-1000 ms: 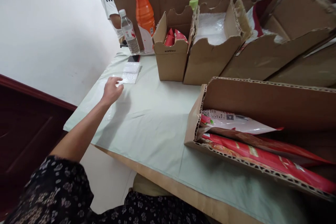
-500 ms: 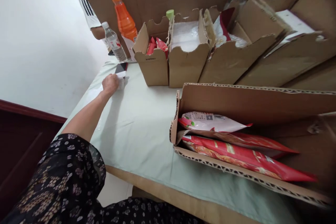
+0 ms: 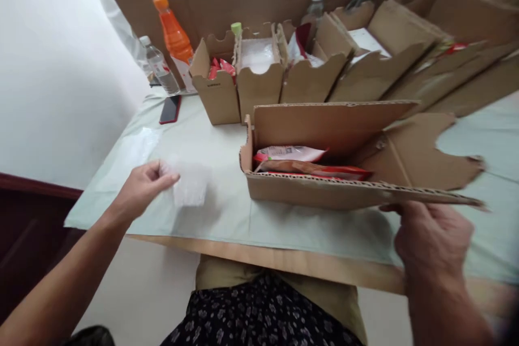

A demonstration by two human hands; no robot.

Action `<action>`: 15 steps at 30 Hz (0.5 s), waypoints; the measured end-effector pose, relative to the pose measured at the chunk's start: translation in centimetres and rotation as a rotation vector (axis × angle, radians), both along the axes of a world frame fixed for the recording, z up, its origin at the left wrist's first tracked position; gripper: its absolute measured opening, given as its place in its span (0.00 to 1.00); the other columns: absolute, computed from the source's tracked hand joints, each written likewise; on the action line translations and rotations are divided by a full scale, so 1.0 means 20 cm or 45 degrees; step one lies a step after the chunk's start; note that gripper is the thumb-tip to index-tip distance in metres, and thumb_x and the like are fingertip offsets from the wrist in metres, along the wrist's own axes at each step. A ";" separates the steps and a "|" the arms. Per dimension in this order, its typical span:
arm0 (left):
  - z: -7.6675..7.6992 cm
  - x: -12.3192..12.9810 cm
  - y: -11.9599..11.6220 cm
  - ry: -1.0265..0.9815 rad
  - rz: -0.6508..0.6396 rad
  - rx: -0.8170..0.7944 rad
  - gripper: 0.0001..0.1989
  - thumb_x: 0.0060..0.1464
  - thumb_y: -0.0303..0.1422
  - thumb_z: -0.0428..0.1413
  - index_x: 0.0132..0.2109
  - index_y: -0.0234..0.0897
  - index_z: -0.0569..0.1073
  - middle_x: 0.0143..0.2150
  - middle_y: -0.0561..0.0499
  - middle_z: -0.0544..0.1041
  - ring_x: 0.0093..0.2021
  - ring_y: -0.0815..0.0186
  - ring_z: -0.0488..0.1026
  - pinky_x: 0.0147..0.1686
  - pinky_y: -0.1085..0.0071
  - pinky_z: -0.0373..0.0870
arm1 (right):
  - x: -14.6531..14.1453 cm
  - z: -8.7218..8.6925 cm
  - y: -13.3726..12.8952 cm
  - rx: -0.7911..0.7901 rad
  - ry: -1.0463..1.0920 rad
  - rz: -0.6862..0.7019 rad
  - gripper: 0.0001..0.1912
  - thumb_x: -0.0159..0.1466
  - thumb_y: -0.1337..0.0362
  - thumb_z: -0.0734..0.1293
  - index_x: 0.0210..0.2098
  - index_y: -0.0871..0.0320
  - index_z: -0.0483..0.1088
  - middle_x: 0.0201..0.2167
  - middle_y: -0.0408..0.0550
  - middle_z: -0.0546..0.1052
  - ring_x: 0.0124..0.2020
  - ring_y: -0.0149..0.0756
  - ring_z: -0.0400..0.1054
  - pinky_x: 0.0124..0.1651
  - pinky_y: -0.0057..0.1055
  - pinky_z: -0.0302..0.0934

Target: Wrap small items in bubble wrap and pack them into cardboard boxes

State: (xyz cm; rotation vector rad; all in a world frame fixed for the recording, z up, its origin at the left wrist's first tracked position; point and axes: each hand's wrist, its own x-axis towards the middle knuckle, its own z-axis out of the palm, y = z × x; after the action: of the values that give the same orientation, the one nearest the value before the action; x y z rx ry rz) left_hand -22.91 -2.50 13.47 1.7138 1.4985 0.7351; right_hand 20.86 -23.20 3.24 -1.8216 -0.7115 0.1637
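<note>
My left hand (image 3: 141, 190) pinches a small translucent plastic bag (image 3: 190, 190) between thumb and fingers, a little above the table cloth. My right hand (image 3: 433, 235) grips the near side of a long, open-topped cardboard box (image 3: 312, 194) close to its right end. Inside that box lie a white-and-pink packet (image 3: 292, 153) and a red-and-brown packet (image 3: 324, 170); the near wall hides their lower parts. Beyond my left hand, another clear plastic piece (image 3: 144, 146) lies flat on the cloth.
A row of cardboard bins stands at the back, among them one with red packets (image 3: 221, 67) and one with clear plastic (image 3: 257, 55). An orange drink bottle (image 3: 176, 35), a water bottle (image 3: 161, 67) and a phone (image 3: 170, 109) are at the back left.
My left hand has come back from beside the phone with the plastic bag. My right hand has come into view, gripping the box. The striped sleeve at the back left no longer shows.
</note>
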 end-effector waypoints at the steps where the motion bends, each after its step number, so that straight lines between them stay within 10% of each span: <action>1: -0.03 0.01 -0.08 -0.005 -0.042 -0.066 0.18 0.41 0.47 0.70 0.23 0.43 0.71 0.22 0.52 0.69 0.25 0.64 0.65 0.24 0.69 0.60 | -0.05 -0.01 -0.07 0.015 0.091 0.005 0.17 0.72 0.53 0.69 0.32 0.57 0.79 0.32 0.54 0.80 0.33 0.35 0.73 0.44 0.37 0.70; 6: -0.20 0.23 -0.40 -0.214 -0.319 -0.369 0.14 0.43 0.47 0.67 0.27 0.44 0.76 0.26 0.50 0.75 0.28 0.61 0.71 0.29 0.67 0.69 | -0.47 -0.03 -0.30 -0.040 0.427 0.534 0.17 0.67 0.46 0.71 0.44 0.52 0.81 0.46 0.54 0.84 0.38 0.41 0.77 0.42 0.37 0.74; 10: -0.28 0.52 -0.57 -0.329 -0.531 -0.504 0.15 0.44 0.45 0.68 0.27 0.42 0.73 0.26 0.52 0.72 0.26 0.65 0.67 0.27 0.69 0.66 | -0.71 0.01 -0.27 -0.117 0.543 0.921 0.41 0.58 0.46 0.78 0.68 0.52 0.69 0.63 0.56 0.77 0.54 0.47 0.78 0.58 0.44 0.74; 15: -0.27 0.62 -0.57 -0.461 -0.580 -0.586 0.21 0.45 0.50 0.69 0.27 0.42 0.70 0.26 0.53 0.70 0.27 0.66 0.65 0.28 0.69 0.65 | -0.69 0.05 -0.20 -0.068 0.749 0.805 0.20 0.65 0.46 0.73 0.45 0.56 0.79 0.39 0.51 0.84 0.39 0.42 0.79 0.43 0.37 0.76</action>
State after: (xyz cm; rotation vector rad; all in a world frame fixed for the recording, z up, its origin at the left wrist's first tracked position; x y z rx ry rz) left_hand -10.51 -13.95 8.00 1.3997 0.8931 0.3893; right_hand 7.05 -27.20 4.19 -1.4272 -0.8282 1.0916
